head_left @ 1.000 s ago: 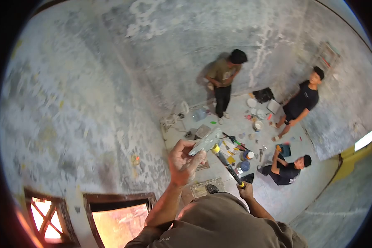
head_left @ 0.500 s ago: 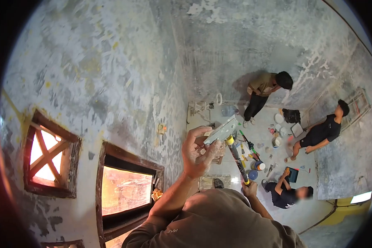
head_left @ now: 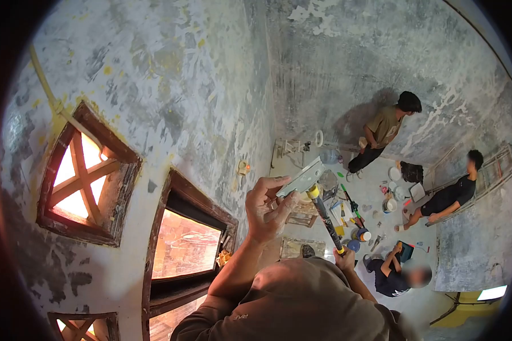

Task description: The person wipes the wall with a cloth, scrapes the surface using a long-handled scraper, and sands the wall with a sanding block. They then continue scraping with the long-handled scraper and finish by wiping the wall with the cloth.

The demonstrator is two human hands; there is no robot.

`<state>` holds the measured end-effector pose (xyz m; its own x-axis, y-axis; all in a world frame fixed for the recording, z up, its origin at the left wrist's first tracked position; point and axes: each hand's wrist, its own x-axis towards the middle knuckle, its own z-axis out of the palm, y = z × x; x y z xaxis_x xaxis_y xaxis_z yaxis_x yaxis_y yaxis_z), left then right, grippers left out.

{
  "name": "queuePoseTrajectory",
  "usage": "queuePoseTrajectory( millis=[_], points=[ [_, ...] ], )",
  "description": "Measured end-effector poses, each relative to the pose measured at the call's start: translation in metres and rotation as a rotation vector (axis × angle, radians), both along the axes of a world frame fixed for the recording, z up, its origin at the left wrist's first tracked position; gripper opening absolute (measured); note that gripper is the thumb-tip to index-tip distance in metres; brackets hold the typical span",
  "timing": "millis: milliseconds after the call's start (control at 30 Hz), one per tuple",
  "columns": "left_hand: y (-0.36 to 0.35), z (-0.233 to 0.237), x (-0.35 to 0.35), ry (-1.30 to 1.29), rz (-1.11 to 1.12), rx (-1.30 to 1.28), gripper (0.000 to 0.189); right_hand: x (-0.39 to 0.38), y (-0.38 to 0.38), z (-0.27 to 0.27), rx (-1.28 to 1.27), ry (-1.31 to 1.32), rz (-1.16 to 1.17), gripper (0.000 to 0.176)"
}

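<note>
My left hand (head_left: 265, 211), dusted with pale powder, pinches the flat grey metal head (head_left: 304, 177) of a long-handled scraper between thumb and fingers. From that head a black handle (head_left: 326, 220) with yellow bands runs down towards my body. My right hand (head_left: 344, 259) is wrapped around the handle's lower part, near a yellow band. The scraper is tilted in front of my chest, and its head is apart from the wall.
A patchy scraped wall (head_left: 210, 102) stands at left, with a cross-barred vent (head_left: 85, 173) and a wooden-framed window (head_left: 188, 244). Tools and buckets (head_left: 389, 204) lie on the floor. One person (head_left: 384, 128) stands by the far wall; another (head_left: 452, 196) is near a ladder (head_left: 498, 170); a third (head_left: 392, 275) sits low at right.
My view has turned, so the vent, window and room sit further right in the picture. Both hands keep their hold on the scraper. The standing person by the far wall has lowered a hand.
</note>
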<state>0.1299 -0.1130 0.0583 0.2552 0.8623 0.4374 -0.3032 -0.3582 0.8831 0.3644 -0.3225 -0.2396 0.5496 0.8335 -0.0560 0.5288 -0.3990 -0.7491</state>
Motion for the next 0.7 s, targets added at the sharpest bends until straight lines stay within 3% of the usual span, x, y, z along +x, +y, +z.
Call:
queuePoseTrajectory(
  millis=[133, 200, 467, 600, 633, 700],
  points=[
    [-0.008, 0.006, -0.014, -0.091, 0.014, -0.038, 0.036, -0.010, 0.002, 0.000, 0.042, -0.080, 0.052, 0.026],
    [-0.012, 0.011, -0.022, -0.137, 0.022, -0.159, 0.048, -0.019, 0.003, 0.008, 0.017, -0.005, 0.029, 0.026],
    [-0.017, 0.002, -0.053, 0.004, 0.113, -0.092, 0.038, -0.029, 0.012, -0.003, 0.043, -0.069, 0.185, 0.031],
    [-0.011, 0.001, -0.068, -0.047, 0.244, -0.073, 0.033, -0.047, 0.034, 0.030, 0.091, -0.095, 0.303, 0.029],
    [-0.008, 0.001, -0.072, -0.047, 0.269, -0.056, 0.033, -0.053, 0.043, 0.053, 0.057, 0.050, 0.370, 0.030],
    [-0.004, 0.002, -0.079, -0.149, 0.335, -0.085, 0.032, -0.069, 0.064, 0.073, 0.243, 0.138, 0.466, 0.038]
  ],
)
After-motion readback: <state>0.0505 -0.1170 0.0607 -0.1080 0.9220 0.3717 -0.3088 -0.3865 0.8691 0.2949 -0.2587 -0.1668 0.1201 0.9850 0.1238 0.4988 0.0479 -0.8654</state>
